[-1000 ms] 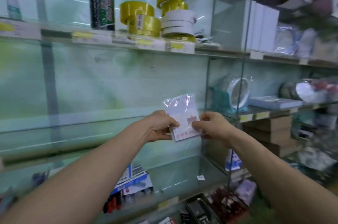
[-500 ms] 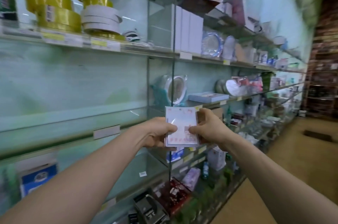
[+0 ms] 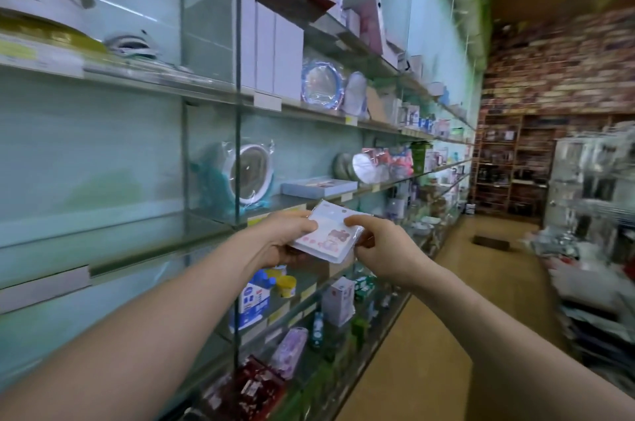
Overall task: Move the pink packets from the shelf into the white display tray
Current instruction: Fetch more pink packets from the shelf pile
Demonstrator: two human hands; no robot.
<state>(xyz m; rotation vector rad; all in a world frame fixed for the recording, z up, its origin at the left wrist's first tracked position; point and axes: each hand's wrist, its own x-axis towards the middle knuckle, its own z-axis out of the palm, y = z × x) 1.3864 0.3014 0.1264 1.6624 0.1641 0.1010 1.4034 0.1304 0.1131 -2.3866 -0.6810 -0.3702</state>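
1. Both hands have hold of the pink packets [image 3: 328, 236]. My left hand [image 3: 278, 242] curls round the left edge with the thumb on top, and my right hand [image 3: 388, 250] pinches the right edge between thumb and forefinger.
2. The packets hang in the air between the two hands, in front of the glass shelf [image 3: 206, 226] and off it. They lie almost flat with the printed face up. They look like a thin bundle in clear wrap, but I cannot tell how many there are.
3. The white display tray is nowhere in this view. I judge the step in hand to be the carry towards it, probably along the aisle floor [image 3: 429, 317] that opens to my right.
4. The wrap looks slippery, so I would press down with both thumbs and hold the bundle level and square, so that no packet slides out of the side.
5. I would turn the head first and find the tray before moving the arms far, keeping my elbows away from the goods near the shelf edges.
6. At the tray I would lower the bundle in flat, let the right hand go first, then ease the left hand out from under it.
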